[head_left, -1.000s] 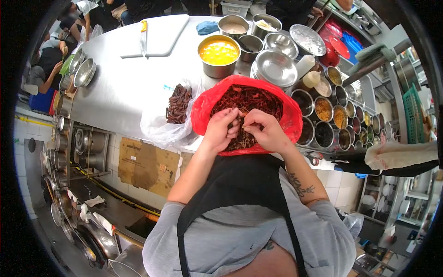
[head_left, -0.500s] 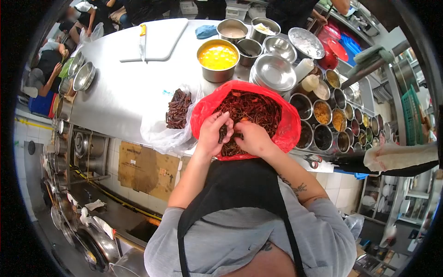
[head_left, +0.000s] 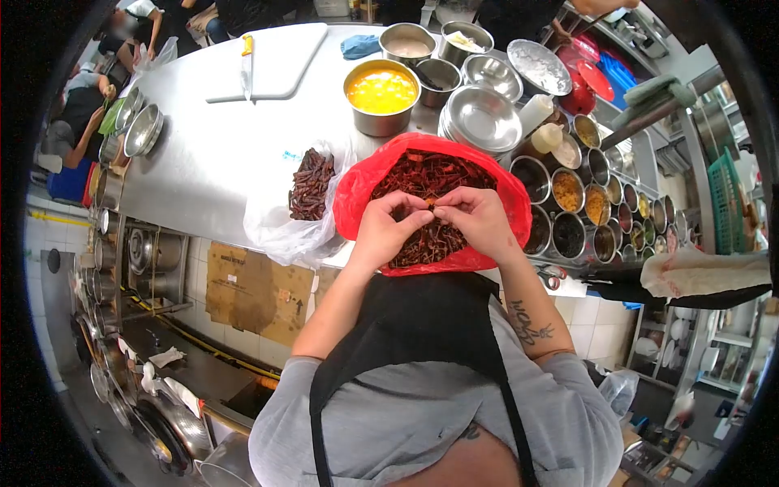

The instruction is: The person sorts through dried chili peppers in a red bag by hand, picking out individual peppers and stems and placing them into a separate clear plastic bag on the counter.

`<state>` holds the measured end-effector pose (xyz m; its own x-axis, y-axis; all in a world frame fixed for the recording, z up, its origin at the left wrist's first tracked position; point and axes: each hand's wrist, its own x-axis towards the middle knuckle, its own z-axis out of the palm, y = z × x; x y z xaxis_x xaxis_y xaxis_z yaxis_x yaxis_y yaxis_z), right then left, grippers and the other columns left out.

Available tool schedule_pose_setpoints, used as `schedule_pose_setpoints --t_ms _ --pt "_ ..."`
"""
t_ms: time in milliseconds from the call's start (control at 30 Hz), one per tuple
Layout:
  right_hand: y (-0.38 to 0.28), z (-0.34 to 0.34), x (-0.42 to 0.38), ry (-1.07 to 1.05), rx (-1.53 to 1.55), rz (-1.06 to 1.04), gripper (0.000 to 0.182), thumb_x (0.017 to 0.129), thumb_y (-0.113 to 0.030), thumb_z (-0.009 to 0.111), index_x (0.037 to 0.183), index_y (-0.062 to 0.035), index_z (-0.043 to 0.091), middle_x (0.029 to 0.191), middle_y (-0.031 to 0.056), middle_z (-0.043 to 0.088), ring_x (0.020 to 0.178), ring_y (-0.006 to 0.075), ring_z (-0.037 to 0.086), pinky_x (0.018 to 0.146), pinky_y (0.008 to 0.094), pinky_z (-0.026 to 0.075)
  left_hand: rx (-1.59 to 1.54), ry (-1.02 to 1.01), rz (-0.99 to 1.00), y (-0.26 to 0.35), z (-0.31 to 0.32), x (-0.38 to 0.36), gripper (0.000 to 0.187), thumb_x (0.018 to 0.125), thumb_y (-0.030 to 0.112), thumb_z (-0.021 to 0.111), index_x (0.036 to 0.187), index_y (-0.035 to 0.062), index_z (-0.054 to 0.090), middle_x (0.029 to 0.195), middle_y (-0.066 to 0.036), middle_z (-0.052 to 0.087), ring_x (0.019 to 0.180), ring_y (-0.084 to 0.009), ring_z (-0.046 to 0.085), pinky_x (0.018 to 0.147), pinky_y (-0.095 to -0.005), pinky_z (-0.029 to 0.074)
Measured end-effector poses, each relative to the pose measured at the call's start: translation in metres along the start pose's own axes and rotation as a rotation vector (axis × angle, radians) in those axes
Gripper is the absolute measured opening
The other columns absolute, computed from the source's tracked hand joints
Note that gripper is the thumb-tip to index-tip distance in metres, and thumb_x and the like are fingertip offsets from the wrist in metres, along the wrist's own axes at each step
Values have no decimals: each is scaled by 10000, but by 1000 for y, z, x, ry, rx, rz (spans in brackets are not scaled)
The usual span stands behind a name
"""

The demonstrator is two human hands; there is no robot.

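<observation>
A red plastic bag [head_left: 350, 203] stands open before me, filled with dried chilies [head_left: 438, 174] that still show thin stems. Over its mouth my left hand [head_left: 395, 221] and my right hand [head_left: 471, 217] meet, thumbs and fingertips pinched together. Between the fingertips is a small reddish-orange dried chili [head_left: 431, 203], mostly covered by the fingers. To the left of the red bag, a clear plastic bag [head_left: 272, 215] lies open with a heap of dark red dried chilies [head_left: 312, 187] on it.
Behind the bags sits a pot of yellow liquid [head_left: 380, 114]. A knife [head_left: 247, 73] lies on a white cutting board [head_left: 284, 61]. Stacked metal bowls [head_left: 484, 120] and several ingredient containers [head_left: 566, 191] fill the right side. Other people [head_left: 81, 122] work at the far left.
My left hand has turned and moved right, and its fingers now meet those of my right hand. The dark chilies held in my left palm are no longer visible there.
</observation>
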<state>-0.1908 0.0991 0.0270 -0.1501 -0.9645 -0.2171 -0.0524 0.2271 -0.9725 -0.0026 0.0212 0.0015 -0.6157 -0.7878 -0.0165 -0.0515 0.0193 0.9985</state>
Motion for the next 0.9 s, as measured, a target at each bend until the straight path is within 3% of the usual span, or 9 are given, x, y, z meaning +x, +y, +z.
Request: schedule_pose_setpoints --t_ms 33,100,200,333,533,633,733,800,900 --pt "-4 1 -1 19 45 7 106 835 -66 754 910 6 734 879 87 676 863 111 628 748 289 494 31 -17 12 5 0 1 192 821 90 779 967 -18 716 884 -53 714 842 -123 648 812 -274 503" --pt "-9 8 -2 59 136 20 81 821 -50 766 858 5 719 876 68 670 856 92 610 732 271 481 80 -23 64 9 2 2 177 813 84 780 944 -14 713 888 -62 713 847 -119 644 794 -278 503" --pt "4 13 9 166 -96 -349 112 816 -62 780 806 5 691 870 37 651 792 84 579 694 248 455 176 -54 81 16 1 8 187 789 83 799 934 -5 720 878 -84 701 832 -159 657 775 -294 506" --pt "2 8 19 43 79 -320 123 849 -90 762 806 -11 679 882 11 634 719 74 530 665 235 428 255 -100 258 25 -11 21 169 773 54 796 914 -2 721 888 -104 699 833 -208 676 781 -316 517" --pt "-9 -2 20 -240 522 114 138 928 -161 704 890 -33 671 837 -19 626 718 41 548 627 214 432 146 -124 273 26 -20 25 108 839 63 751 908 1 694 856 -54 688 774 -149 647 725 -281 509" --pt "-3 4 23 -41 130 123 167 891 -180 729 880 -21 679 776 20 644 691 106 598 624 270 483 -196 -79 35 23 -29 23 115 922 118 698 962 22 650 818 -24 661 669 -95 580 602 -228 453" --pt "14 17 22 127 -527 -182 190 835 -191 758 880 -18 695 737 87 657 677 204 645 654 341 526 -600 -83 -105 20 -27 18 110 986 135 629 965 64 548 737 12 573 556 -54 467 460 -190 314" --pt "12 23 19 -53 -624 -59 238 805 -262 759 851 -32 719 788 154 688 796 319 698 735 421 551 -706 -122 -123 13 -27 13 119 977 117 637 941 73 532 713 15 544 547 -55 461 442 -200 302" --pt "15 35 11 -119 -955 -50 257 802 -304 724 842 -50 724 863 169 692 885 346 687 786 452 545 -634 -112 -131 7 -20 6 195 973 117 651 836 75 518 650 18 503 513 -51 441 437 -212 285"
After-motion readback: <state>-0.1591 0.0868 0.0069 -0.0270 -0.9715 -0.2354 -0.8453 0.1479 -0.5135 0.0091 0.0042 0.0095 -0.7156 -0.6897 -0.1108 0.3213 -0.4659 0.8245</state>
